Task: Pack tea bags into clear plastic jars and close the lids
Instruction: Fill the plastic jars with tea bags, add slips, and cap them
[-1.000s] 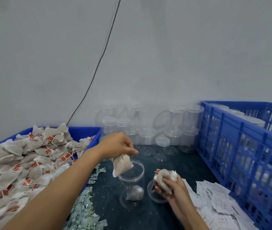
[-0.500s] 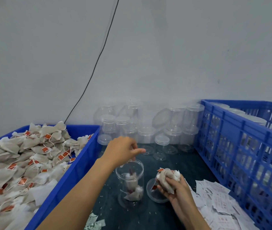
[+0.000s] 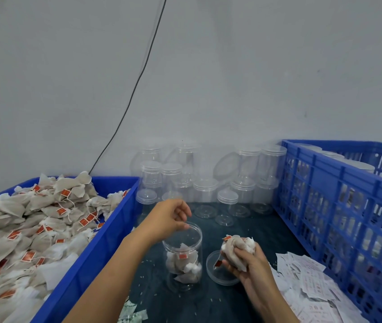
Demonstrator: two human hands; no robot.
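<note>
Our left hand (image 3: 169, 216) hung over the mouth of the open jar (image 3: 183, 255), fingers loosely curled and holding nothing that we could see. Directly beneath it the jar stood upright, its long axis vertical, with a few tea bags (image 3: 183, 264) settled in the lower half and plenty of room above them. Just to the right of that hand, and a little nearer to us, our right hand (image 3: 246, 259) clutched a bunch of tea bags (image 3: 236, 247), fingers curled round them. Under the right hand lay the lid (image 3: 218, 271), flat on the dark table (image 3: 243, 229) and just beside the jar.

We judged the next bag would come from that bunch — the right hand was close to the mouth, so a short sideways pass across to the left hand would do. The drop itself was straight down.

Farther left of the left hand sat the blue bin (image 3: 106, 241) heaped with bags; beyond both hands stood the empty jars (image 3: 206, 190), and off to the right the blue crate (image 3: 339, 206).
</note>
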